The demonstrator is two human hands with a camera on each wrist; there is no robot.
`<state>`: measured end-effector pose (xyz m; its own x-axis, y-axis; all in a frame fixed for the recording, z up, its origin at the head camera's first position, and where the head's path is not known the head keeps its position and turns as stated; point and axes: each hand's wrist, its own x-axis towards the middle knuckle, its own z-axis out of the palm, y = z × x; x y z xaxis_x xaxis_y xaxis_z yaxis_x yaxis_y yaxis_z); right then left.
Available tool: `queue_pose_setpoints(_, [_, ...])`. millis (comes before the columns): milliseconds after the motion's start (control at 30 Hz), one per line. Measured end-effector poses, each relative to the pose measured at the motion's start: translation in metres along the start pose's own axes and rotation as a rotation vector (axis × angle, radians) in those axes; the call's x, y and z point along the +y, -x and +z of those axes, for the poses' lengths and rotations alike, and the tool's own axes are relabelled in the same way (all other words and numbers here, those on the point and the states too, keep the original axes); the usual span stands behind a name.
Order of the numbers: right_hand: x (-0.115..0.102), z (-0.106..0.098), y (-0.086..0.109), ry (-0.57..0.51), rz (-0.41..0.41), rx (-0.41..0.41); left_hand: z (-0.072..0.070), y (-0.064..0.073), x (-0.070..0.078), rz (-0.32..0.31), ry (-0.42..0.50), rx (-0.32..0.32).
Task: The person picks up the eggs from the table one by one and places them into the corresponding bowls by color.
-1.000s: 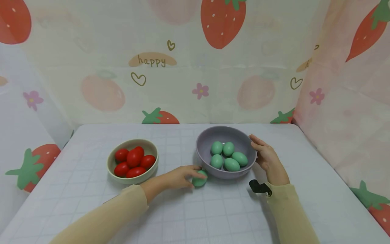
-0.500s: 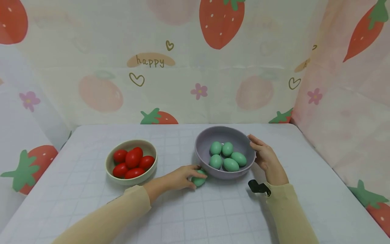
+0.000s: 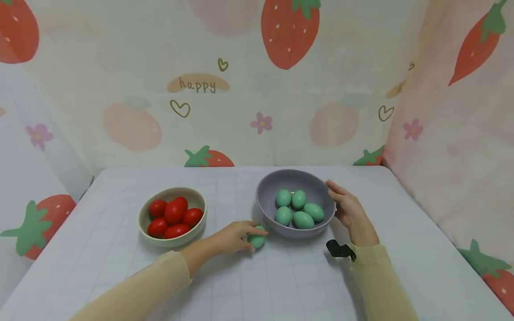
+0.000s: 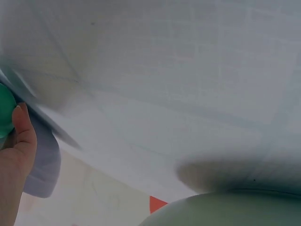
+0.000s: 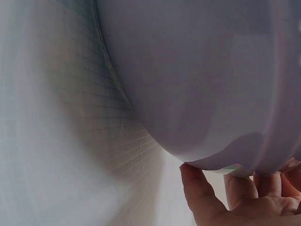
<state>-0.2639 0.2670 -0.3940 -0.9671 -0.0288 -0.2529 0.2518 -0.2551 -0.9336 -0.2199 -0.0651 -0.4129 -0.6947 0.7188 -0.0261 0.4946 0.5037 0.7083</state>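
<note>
My left hand (image 3: pixel 237 237) is at the table's middle, thumb and fingers pinching a green egg (image 3: pixel 257 240). In the left wrist view, part of the egg (image 4: pixel 5 110) shows beside a fingertip. The egg lies just front-left of a purple-grey bowl (image 3: pixel 277 179), in which several green eggs (image 3: pixel 303 220) are gathered. At that bowl's right side, my right hand (image 3: pixel 351 211) holds the rim with its fingertips. Up close in the right wrist view, fingertips (image 5: pixel 193 181) meet the outer wall of the bowl (image 5: pixel 188 84).
A pale green bowl (image 3: pixel 145 229) with several red eggs (image 3: pixel 175 211) stands left of my left hand. The table (image 3: pixel 281 281) has a white checked cloth. Fabric walls (image 3: pixel 225 35) with printed strawberries rise behind and at both sides. A black piece (image 3: pixel 340 249) sits at my right cuff.
My left fingers have closed around the green egg and drawn it slightly left, away from the purple-grey bowl. The right hand stays at the bowl's rim.
</note>
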Motion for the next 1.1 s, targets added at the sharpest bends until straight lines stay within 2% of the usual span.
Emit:
queue_pose_setpoints(167, [0.008,-0.002,0.004,-0.008,0.011,-0.001,0.0,0.01,0.007,-0.027,0.065,-0.008])
queue_pose_setpoints(333, [0.006,-0.004,0.004,0.005,-0.006,-0.009,-0.005,0.011,0.019,-0.032,0.119,-0.003])
queue_pose_setpoints(633, [0.0,-0.001,0.002,0.005,-0.017,-0.017,-0.016,0.01,0.035,0.075,0.143,0.026])
queue_pose_setpoints(833, [-0.001,0.0,0.0,0.009,-0.012,-0.026,-0.021,0.009,0.042,0.097,0.184,0.046])
queue_pose_setpoints(1100, [-0.001,-0.001,0.0,0.009,-0.007,-0.016,-0.03,-0.006,0.051,0.164,0.209,0.088])
